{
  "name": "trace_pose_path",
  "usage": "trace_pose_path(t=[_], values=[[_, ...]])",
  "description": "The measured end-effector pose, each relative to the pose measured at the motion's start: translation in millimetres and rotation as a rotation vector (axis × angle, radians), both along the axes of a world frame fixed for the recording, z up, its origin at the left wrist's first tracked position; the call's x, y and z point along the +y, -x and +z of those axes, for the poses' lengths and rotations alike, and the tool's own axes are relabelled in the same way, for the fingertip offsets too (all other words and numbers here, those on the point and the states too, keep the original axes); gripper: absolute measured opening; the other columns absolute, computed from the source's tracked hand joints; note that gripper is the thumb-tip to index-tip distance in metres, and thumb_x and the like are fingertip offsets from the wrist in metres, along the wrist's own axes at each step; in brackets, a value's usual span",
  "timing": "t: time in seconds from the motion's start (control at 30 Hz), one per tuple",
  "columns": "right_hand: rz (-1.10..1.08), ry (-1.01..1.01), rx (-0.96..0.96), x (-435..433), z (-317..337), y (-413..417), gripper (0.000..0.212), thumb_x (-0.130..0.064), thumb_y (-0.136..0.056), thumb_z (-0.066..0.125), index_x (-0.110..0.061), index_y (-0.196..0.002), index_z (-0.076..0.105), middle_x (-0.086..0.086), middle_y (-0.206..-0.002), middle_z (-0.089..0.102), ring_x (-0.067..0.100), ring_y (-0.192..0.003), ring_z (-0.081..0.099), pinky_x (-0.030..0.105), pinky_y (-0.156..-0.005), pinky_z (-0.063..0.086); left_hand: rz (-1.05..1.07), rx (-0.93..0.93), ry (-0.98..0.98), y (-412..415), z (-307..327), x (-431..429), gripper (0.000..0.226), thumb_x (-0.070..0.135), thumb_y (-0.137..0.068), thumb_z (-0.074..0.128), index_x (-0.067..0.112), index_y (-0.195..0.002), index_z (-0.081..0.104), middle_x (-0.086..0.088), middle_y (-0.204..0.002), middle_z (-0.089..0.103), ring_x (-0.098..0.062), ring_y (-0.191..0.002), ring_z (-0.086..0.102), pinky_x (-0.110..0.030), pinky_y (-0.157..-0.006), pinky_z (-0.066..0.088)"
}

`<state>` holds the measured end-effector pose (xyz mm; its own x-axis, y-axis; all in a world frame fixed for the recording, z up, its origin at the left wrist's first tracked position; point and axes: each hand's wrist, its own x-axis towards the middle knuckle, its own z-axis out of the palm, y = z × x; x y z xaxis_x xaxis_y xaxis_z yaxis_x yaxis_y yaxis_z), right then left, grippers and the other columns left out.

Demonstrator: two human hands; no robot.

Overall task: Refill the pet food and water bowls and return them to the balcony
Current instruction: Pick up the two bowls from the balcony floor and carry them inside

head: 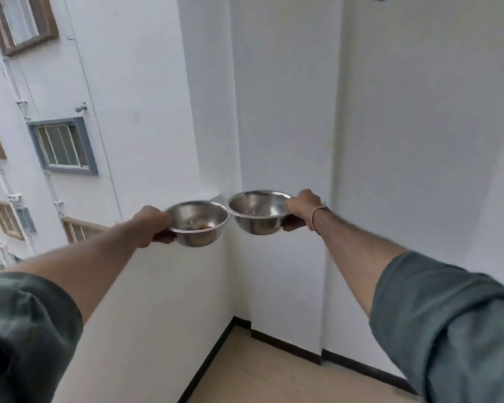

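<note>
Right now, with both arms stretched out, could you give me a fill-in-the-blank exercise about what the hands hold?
1. The left hand and the right hand each grip one steel ____.
2. The brown bits of food lie in the ____ hand's bowl.
3. The thin band sits on the ____ wrist.
Missing words: bowl; left; right.

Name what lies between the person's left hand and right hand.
In the head view, two steel bowls side by side fill the stretch: the left hand grips the left bowl, with brown scraps inside, the right hand the right bowl.
</note>
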<state>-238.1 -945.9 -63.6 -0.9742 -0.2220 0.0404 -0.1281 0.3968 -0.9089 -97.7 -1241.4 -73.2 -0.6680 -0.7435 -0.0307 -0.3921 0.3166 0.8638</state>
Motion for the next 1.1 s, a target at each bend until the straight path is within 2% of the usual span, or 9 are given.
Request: trace_pose_path(t=[0.13,0.17,0.27,0.3,0.43,0.63,0.77,0.93,1.1], values=[[-0.124,0.013,-0.005,59.5,3.7,-21.4,0.025,-0.003,-0.083,0.051,0.009,-0.102,0.062,0.021,-0.065,0.073,0.036,-0.057,0.074,0.047,-0.061,0.064,-0.153,0.019,-0.006,16.5,11.2,47.3,0.015,-0.001,-0.089,0.053,-0.010,-0.095,0.065,-0.019,-0.074,0.069,-0.031,-0.057,0.068,-0.043,-0.078,0.064],[-0.169,0.024,-0.004,76.8,5.0,-28.0,0.024,-0.002,-0.082,0.051,0.009,-0.100,0.061,0.021,-0.064,0.073,0.037,-0.058,0.074,0.048,-0.062,0.064,-0.198,0.029,-0.009,21.2,12.4,61.2,0.014,-0.001,-0.090,0.054,-0.010,-0.092,0.064,-0.019,-0.073,0.068,-0.030,-0.056,0.067,-0.042,-0.076,0.065],[-0.286,0.036,0.006,128.6,7.9,-51.7,0.019,-0.001,-0.083,0.052,0.008,-0.098,0.058,0.022,-0.064,0.073,0.039,-0.062,0.074,0.050,-0.065,0.064,-0.325,0.032,-0.018,31.1,17.5,105.7,0.012,-0.002,-0.092,0.055,-0.009,-0.087,0.064,-0.017,-0.072,0.066,-0.029,-0.054,0.063,-0.029,-0.048,0.060],[-0.321,0.034,0.005,145.8,8.7,-58.7,0.021,-0.002,-0.084,0.052,0.009,-0.100,0.058,0.022,-0.067,0.073,0.038,-0.061,0.075,0.050,-0.066,0.064,-0.361,0.030,-0.021,35.9,17.9,118.2,0.013,-0.003,-0.091,0.054,-0.010,-0.091,0.065,-0.017,-0.072,0.067,-0.030,-0.055,0.064,-0.028,-0.045,0.059],[-0.465,-0.002,0.020,219.3,12.1,-90.0,0.026,-0.005,-0.085,0.053,0.008,-0.107,0.059,0.026,-0.089,0.073,0.037,-0.059,0.074,0.048,-0.066,0.065,-0.505,0.031,-0.050,50.1,21.3,174.7,0.021,-0.004,-0.092,0.050,-0.011,-0.101,0.067,-0.020,-0.078,0.070,-0.030,-0.059,0.067,-0.028,-0.044,0.059],[-0.658,-0.019,0.022,332.1,12.2,-142.0,0.028,-0.003,-0.088,0.051,0.007,-0.113,0.056,0.026,-0.089,0.072,0.037,-0.061,0.075,0.047,-0.069,0.065,-0.696,0.045,-0.054,50.5,23.3,286.4,0.019,-0.003,-0.093,0.048,-0.007,-0.092,0.066,-0.019,-0.074,0.070,-0.027,-0.054,0.066,-0.024,-0.040,0.055],[-0.751,-0.009,0.001,399.7,3.5,-177.5,0.031,0.000,-0.089,0.051,0.009,-0.118,0.057,0.027,-0.087,0.073,0.037,-0.062,0.075,0.043,-0.060,0.064,-0.792,0.042,-0.064,39.8,15.2,355.9,0.022,-0.003,-0.094,0.046,-0.004,-0.085,0.065,-0.017,-0.072,0.069,-0.026,-0.052,0.064,-0.025,-0.041,0.057],[-0.856,-0.006,-0.034,474.4,-9.9,-235.9,0.007,0.002,-0.094,0.054,0.006,-0.096,0.060,0.021,-0.069,0.074,0.032,-0.065,0.075,0.034,-0.055,0.064,-0.923,0.017,-0.056,26.0,0.7,437.1,0.019,0.001,-0.094,0.047,-0.003,-0.087,0.064,-0.018,-0.071,0.069,-0.028,-0.052,0.066,-0.028,-0.045,0.060],[-0.954,0.010,-0.063,549.0,-31.2,-276.3,0.013,0.007,-0.091,0.049,0.003,-0.083,0.058,0.019,-0.063,0.073,0.032,-0.066,0.075,0.034,-0.057,0.064,-1.081,-0.043,-0.034,11.0,-9.8,518.8,0.018,0.004,-0.098,0.047,-0.002,-0.086,0.060,-0.019,-0.075,0.066,-0.028,-0.057,0.063,-0.023,-0.038,0.053]])
